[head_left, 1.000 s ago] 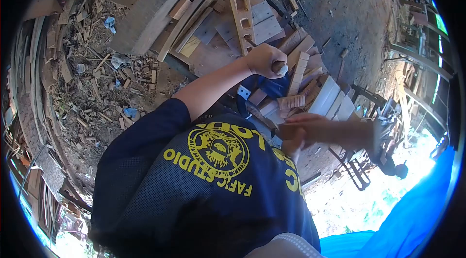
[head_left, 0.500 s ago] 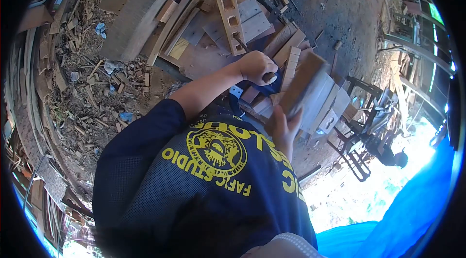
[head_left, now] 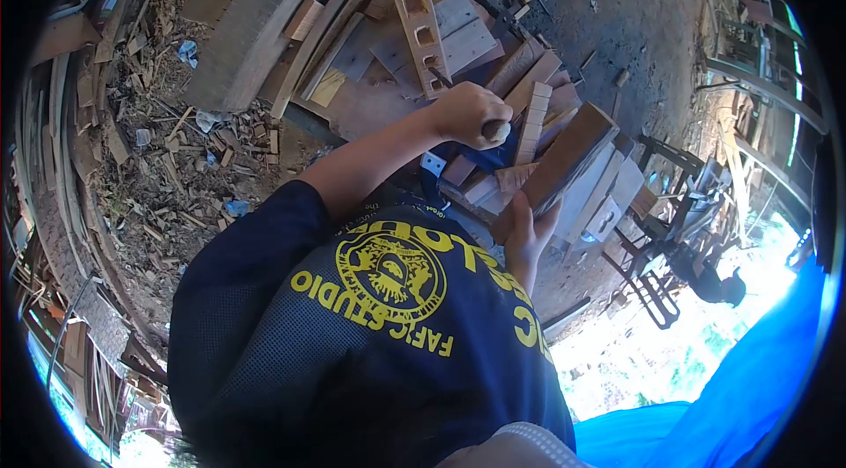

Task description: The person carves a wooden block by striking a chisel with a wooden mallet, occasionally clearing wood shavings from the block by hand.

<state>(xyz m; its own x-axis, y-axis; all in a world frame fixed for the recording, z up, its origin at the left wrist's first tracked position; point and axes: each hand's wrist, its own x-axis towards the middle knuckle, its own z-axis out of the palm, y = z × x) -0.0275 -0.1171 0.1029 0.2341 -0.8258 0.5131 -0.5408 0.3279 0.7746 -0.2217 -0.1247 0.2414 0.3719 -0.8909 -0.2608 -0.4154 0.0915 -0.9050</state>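
My left hand (head_left: 471, 118) is closed round the handle of a chisel (head_left: 496, 133), the handle's rounded end sticking out of the fist. The dark blade reaches up and left to a light wooden board (head_left: 414, 23) with several squarish holes cut in it, its tip at the hole nearest my hand. My right hand (head_left: 527, 234) grips the lower end of a thick wooden block (head_left: 568, 155), which stands tilted to the right of the chisel handle, apart from it. Part of the right hand's grip is hidden by the block.
A notched wooden strip (head_left: 532, 120) and several loose offcuts lie between my hands. Long planks (head_left: 273, 27) lean at the upper left. Wood scraps (head_left: 163, 221) litter the ground on the left. A dark metal frame (head_left: 648, 278) stands at the right.
The wooden block, blurred before, has shifted slightly right with my right hand and now looks sharp. My left hand, still round the chisel, has moved a little to the right.
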